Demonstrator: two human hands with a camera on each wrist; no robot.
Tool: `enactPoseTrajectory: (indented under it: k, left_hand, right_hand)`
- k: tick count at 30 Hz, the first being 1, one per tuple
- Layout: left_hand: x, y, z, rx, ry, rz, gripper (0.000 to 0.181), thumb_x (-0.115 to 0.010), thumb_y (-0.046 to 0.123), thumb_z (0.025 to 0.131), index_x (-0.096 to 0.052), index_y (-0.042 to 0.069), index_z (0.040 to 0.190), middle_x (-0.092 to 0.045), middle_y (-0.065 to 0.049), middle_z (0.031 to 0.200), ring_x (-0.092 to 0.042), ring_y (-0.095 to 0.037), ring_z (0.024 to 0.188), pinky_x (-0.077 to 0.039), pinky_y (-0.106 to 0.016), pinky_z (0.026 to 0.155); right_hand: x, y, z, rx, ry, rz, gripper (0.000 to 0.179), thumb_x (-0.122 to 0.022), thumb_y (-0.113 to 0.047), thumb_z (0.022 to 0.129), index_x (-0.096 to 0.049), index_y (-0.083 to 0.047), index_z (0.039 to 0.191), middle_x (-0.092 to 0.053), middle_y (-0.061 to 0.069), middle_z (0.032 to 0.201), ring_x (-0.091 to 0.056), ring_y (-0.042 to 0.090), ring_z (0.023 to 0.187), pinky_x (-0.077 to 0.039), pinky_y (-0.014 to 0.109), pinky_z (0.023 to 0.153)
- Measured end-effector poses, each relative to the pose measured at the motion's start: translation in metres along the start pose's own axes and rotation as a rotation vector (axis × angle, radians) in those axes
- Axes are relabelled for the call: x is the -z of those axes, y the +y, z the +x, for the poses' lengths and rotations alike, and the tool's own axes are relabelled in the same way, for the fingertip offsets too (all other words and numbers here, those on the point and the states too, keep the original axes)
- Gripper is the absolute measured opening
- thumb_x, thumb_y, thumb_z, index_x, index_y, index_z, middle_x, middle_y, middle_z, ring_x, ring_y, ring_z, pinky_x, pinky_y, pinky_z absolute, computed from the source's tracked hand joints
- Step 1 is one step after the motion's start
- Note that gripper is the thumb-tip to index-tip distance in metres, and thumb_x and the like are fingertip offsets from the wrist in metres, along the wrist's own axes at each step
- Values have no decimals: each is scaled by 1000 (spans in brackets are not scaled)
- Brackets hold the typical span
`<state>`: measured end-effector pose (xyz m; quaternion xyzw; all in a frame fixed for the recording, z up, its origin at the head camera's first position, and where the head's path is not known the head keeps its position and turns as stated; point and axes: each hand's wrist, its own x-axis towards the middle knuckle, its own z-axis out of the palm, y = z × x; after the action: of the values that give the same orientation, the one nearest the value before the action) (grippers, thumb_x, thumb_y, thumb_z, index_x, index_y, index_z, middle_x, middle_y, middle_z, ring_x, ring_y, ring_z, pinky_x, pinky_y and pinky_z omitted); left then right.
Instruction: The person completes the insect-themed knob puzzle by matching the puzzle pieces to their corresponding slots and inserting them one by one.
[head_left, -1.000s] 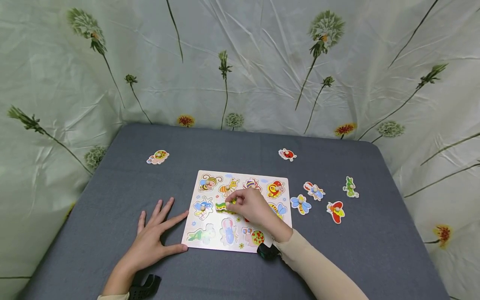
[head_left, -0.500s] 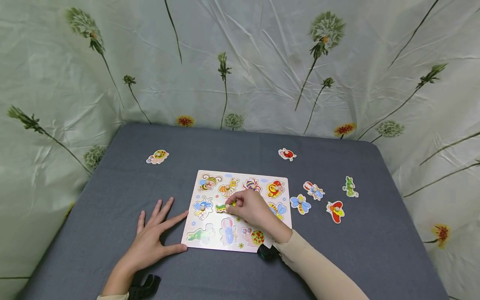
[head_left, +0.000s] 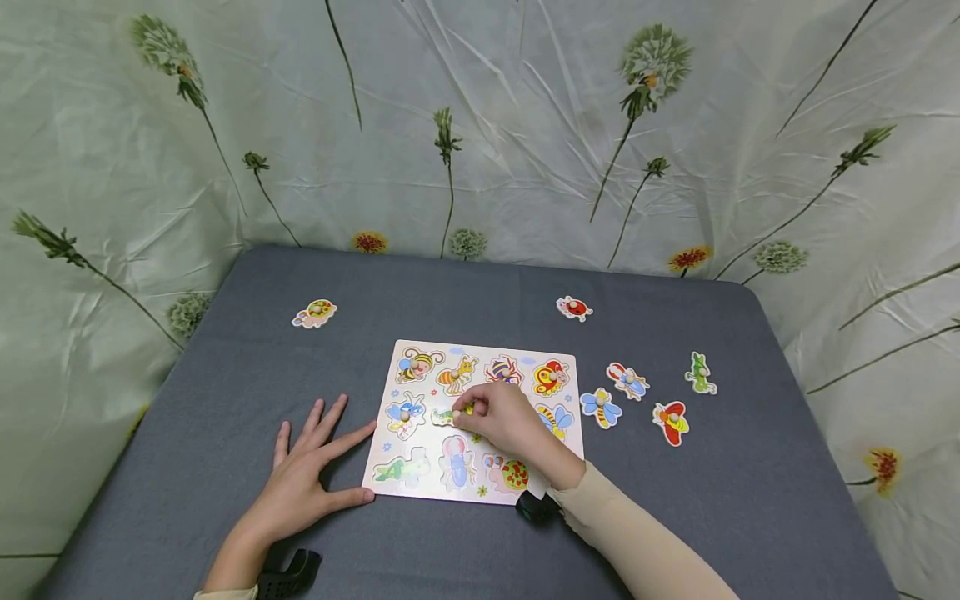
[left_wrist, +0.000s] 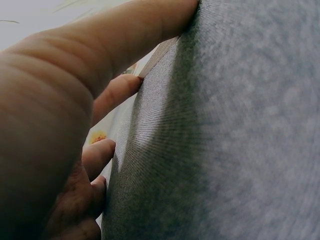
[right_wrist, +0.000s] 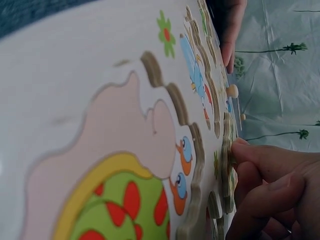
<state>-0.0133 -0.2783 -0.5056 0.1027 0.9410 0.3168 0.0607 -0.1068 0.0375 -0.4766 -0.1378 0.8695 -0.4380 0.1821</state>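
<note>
- Head view: the right hand (head_left: 506,421), thumb and fingertips brought together, pinches a green, wavy-edged caterpillar piece (head_left: 442,418), partly hidden by the fingers.
- That piece sits at the middle row of a pale pink, flat rectangular puzzle board (head_left: 442,494) with rounded corners; whether it lies fully seated I cannot tell.
- The left hand (head_left: 300,479) is spread wide, palm down, thumb and a fingertip at the board's left edge.
- Only from here do the loose pieces show: a pink snail piece with a patterned shell (head_left: 315,313) far left, a red ladybird piece (head_left: 574,308) beyond the board, and, to its right, a striped blue-winged insect piece (head_left: 602,408), a blue beetle piece with red pincers (head_left: 628,382), a red-winged insect piece (head_left: 671,423) and a green grasshopper piece (head_left: 701,374).
- All lie on a matte grey cloth (head_left: 450,554), before a creased, slightly shiny flower-printed curtain (head_left: 525,125).
- Left wrist view: the cloth's fine ribbed weave shows up close, thumb and fingertips meeting it.
- Right wrist view: the board's thickness appears, with scalloped, light-brown cut edges round a smooth snail-shaped recess (right_wrist: 107,137) printed pink, green and red.
- A rounded pale wooden knob (right_wrist: 232,91) stands up beyond the pinching fingers.
</note>
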Motion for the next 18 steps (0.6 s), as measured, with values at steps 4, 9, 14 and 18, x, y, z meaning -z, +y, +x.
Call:
enactPoseTrajectory:
  k: [4,9,14,18]
  left_hand:
    - [0,0,0,2,1,0,92,-91,64,75,-58,36,156,-20,-12,181,-6,-48,168,11,-81,122]
    - [0,1,0,5,3,-1,92,-90,64,75,-58,37,156,-20,-12,181,-6,-48,168,10,-81,123]
    - [0,1,0,1,1,-1,92,-90,64,75,-58,37,156,-20,-12,181,-5,-48,168,11,-80,123]
    - [0,0,0,1,6,-2,92,-91,64,75,-58,36,156,-21,-13,181,-6,-48,168,10,-81,123]
  right_hand:
    - [1,0,-1,-3,0,-11,3,-84,-19,93,-81,-18,93,-51,-10,62,-43,5,55,-33,20,54]
    - [0,1,0,1,-2,-14,3,-84,-18,93,-81,-18,92,-51,-10,62,-43,5,55,-33,20,53]
    - [-2,3,1,-1,3,-19,3,-84,-17,92,-81,-17,93,-52,-9,63,-44,5,56,-33,20,53]
    - [-2,2,1,-1,0,-20,3,-84,-17,92,-81,-18,92,-53,-10,63,-45,5,57,-34,20,54]
